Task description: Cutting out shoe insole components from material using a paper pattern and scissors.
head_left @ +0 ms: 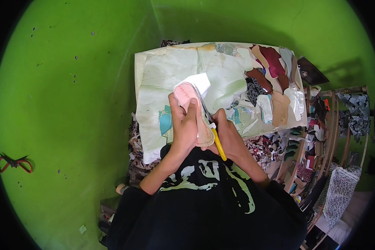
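My left hand (183, 129) grips a pinkish, sole-shaped insole (185, 92) with printing on it, thumb on top and fingers beneath. A white sheet (202, 81) shows behind the insole and sticks out past its upper right edge. In my right hand (233, 139) is a pair of scissors (218, 143) with a yellow handle. Their blades run along the right edge of the insole, beside the white sheet. My right fingers wrap the handles and are partly hidden. Both hands are above the near side of the table.
The table (154, 68) bears a pale sheet, a teal scrap (165, 120) and several sole-shaped pieces, among them a tan one (280, 109) and a maroon one (273, 60). A wooden rack (333, 137) with material stands at right. Red-handled scissors (15, 163) hang on the green wall at left.
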{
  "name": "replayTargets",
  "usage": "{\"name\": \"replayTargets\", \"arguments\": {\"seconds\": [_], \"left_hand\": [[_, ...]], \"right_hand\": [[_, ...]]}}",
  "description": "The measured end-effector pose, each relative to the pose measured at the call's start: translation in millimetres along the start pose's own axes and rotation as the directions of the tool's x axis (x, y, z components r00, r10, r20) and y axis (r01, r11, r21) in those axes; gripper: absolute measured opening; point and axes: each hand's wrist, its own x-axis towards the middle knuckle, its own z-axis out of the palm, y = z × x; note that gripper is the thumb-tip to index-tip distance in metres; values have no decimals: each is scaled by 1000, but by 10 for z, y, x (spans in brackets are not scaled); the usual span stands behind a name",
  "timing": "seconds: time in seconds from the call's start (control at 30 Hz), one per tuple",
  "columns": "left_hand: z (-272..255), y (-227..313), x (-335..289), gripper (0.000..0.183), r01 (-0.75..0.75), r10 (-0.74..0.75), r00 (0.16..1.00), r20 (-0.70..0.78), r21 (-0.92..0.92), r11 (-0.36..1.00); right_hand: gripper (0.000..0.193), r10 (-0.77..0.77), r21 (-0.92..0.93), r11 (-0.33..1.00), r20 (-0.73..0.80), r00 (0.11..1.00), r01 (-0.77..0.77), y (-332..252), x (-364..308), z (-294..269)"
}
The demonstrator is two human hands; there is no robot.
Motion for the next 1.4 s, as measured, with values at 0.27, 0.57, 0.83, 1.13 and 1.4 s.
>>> {"name": "replayTargets", "arguments": {"seconds": [0.27, 0.57, 0.83, 1.13, 1.4], "left_hand": [[21, 68, -32, 25, 110, -106, 993, 60, -66, 992], [-30, 63, -3, 34, 169, -142, 965, 219, -107, 980], [-95, 106, 37, 34, 152, -133, 938, 321, -36, 988], [-90, 163, 20, 35, 186, -149, 897, 416, -50, 981], [-217, 140, 66, 41, 287, -219, 853, 474, -74, 955]], "right_hand": [[81, 51, 77, 996, 45, 998, -54, -32, -18, -189], [82, -7, 123, 992, 44, 999, 2, 64, -17, -305], [82, -12, 71, 997, 61, 998, 8, 73, -65, -439], [83, 8, 0, 1000, 121, 993, -8, -29, -83, -651], [86, 75, -104, 993, 213, 974, -54, 12, -141, -846]]}}
